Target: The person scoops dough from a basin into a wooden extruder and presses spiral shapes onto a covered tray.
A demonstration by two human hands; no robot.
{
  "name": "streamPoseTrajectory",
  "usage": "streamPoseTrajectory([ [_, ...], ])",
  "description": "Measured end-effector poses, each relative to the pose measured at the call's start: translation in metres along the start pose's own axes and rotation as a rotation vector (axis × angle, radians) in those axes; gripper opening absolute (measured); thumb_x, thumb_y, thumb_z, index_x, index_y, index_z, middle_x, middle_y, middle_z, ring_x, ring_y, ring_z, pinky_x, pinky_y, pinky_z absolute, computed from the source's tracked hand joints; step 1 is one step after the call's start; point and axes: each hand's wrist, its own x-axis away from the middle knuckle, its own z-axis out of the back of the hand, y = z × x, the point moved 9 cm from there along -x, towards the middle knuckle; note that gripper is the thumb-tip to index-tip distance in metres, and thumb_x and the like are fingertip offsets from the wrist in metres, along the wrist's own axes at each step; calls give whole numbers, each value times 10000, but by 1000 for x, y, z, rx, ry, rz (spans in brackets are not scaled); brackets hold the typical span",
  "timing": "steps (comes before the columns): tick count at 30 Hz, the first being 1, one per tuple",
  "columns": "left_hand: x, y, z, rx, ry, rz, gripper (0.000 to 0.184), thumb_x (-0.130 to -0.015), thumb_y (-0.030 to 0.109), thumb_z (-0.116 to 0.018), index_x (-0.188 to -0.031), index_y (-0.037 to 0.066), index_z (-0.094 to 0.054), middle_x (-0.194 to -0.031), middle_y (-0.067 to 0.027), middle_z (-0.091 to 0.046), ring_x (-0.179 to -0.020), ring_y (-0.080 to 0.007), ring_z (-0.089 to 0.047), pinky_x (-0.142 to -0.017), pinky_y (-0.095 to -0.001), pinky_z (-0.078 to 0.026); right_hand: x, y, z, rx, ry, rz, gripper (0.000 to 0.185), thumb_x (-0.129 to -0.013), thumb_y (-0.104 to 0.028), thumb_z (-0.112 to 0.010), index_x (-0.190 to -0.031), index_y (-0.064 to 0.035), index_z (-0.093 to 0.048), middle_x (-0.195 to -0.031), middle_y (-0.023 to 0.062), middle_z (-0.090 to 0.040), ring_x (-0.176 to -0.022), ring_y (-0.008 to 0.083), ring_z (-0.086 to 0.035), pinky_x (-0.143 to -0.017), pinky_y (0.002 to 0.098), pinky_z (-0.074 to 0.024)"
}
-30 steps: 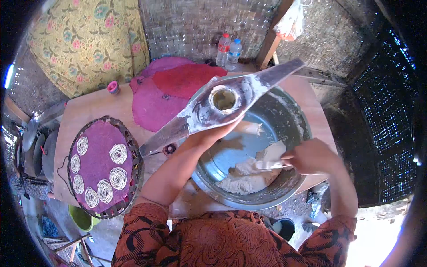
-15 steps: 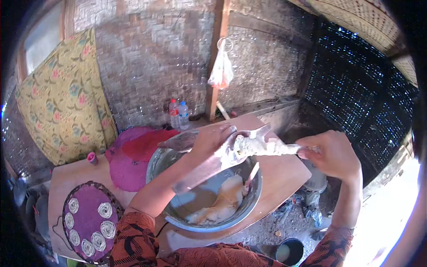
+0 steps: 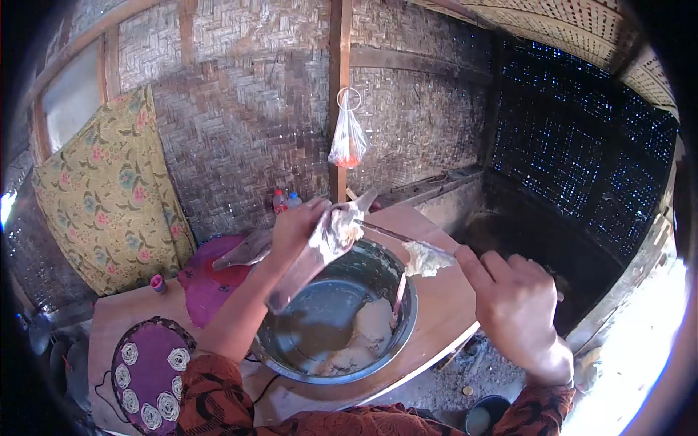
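Observation:
My left hand [image 3: 294, 229] grips a brown tool [image 3: 291, 280] with long flat arms, its exact kind unclear. White dough [image 3: 338, 231] is packed in the middle of it. My right hand [image 3: 512, 305] is closed around a thin stick-like utensil [image 3: 385, 231], whose far end reaches the dough in the tool. A clump of dough [image 3: 427, 259] clings to the utensil close to my right fingers. Below my hands, a large metal basin [image 3: 413, 309] contains a mass of pale dough [image 3: 372, 325]. A light-coloured handle [image 3: 399, 296] leans against the basin's inner wall.
On the left of the table [image 3: 429, 320] is a round purple-covered tray [image 3: 150, 356] bearing several white noodle-like rosettes. A purple mat [image 3: 200, 287], a small pink cup [image 3: 158, 283] and two bottles [image 3: 280, 200] lie farther back. A dark bucket [image 3: 488, 416] stands low on the right.
My right hand has moved lower and slightly left, and more of the utensil's shaft shows between the dough in the tool and the clump. The left hand has shifted left, and the view has tilted up.

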Motion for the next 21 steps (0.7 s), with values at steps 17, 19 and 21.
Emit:
streamPoseTrajectory([
  [17,21,-16,30,517,301,122,292,-803,226,-568,-1007,17,-573,-956,-132,-615,-897,-253,-607,-813,-370,-473,-19,-7,-46,-926,427,-304,522,-784,92,-497,-1272,-93,-498,-843,174,-556,-699,316,-590,-609,357,-483],
  [19,15,28,57,348,377,39,303,-730,188,-696,-979,38,-609,-834,-103,-636,-759,-212,-646,-682,-309,-498,-23,-42,-68,-1027,433,-291,565,-798,75,-491,-1328,-114,-441,-855,180,-554,-678,347,-586,-597,395,-494],
  [21,19,20,58,441,440,111,315,-714,176,-702,-994,64,-610,-810,-115,-633,-744,-241,-647,-660,-323,-488,-16,-65,-85,-1177,338,-235,547,-815,79,-470,-1332,-96,-436,-837,183,-573,-668,306,-601,-604,368,-491],
])
